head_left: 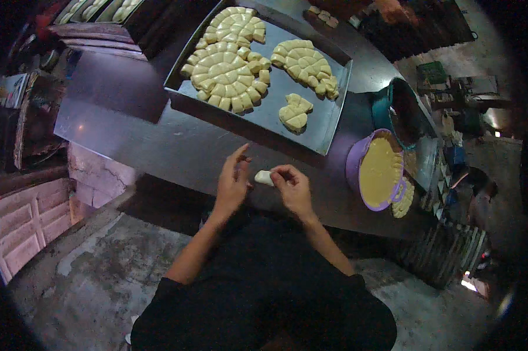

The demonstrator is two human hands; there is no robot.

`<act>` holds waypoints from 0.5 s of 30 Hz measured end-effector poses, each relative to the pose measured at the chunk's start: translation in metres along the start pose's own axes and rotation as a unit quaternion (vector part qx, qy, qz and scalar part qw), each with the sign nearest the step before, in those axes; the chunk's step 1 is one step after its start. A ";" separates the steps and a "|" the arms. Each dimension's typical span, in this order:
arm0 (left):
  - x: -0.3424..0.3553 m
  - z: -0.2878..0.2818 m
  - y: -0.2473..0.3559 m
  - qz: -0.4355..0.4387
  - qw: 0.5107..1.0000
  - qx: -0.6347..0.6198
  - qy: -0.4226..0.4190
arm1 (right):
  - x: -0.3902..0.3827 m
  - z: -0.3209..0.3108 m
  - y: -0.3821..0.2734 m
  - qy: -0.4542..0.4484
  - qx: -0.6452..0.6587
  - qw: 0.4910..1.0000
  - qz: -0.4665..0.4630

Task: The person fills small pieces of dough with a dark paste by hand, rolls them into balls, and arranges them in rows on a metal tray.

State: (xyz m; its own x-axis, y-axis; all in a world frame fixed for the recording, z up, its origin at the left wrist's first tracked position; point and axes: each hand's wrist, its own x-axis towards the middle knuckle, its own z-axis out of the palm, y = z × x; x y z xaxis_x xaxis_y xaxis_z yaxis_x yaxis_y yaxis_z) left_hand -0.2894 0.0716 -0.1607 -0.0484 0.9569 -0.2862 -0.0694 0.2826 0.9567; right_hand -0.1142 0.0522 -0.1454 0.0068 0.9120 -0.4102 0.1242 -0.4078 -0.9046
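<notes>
Between the thumb and fingers of my right hand (293,190) is a small pale piece of dough (263,177), held just above the table's near edge. My left hand (233,185) is raised on the other side of it, fingers stretched and apart, holding nothing. Beyond both hands lies a large metal tray (319,130). On it rest shaped doughs built from many small pieces: a big rounded one (226,73) at the left, another (302,61) at the right, and a small scored one (295,114) near the front corner.
A purple basin (355,167) with a thick yellow mass stands to the right, more shaped dough (403,202) beside it. Behind is a dark teal tub (382,111). Stacked trays of dough (103,29) stand at the far left. The dark tabletop (123,126) spans the middle.
</notes>
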 end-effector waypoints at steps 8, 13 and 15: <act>0.057 -0.024 0.020 0.204 0.954 0.219 -0.009 | 0.071 -0.050 -0.024 0.138 -0.258 0.949 -0.115; 0.106 0.072 0.025 0.267 0.917 0.253 -0.155 | 0.205 -0.125 0.033 0.279 -0.522 0.793 -0.148; 0.124 0.105 0.021 0.239 0.896 0.336 -0.165 | 0.222 -0.110 0.022 0.220 -0.395 0.881 -0.138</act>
State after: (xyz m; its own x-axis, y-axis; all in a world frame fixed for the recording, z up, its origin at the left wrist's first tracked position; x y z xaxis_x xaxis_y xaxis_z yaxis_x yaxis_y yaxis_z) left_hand -0.1925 0.2033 -0.1705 0.3920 0.9155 0.0902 0.5010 -0.2947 0.8137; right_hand -0.0010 0.2501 -0.2437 0.2301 0.9716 0.0549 0.8326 -0.1674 -0.5280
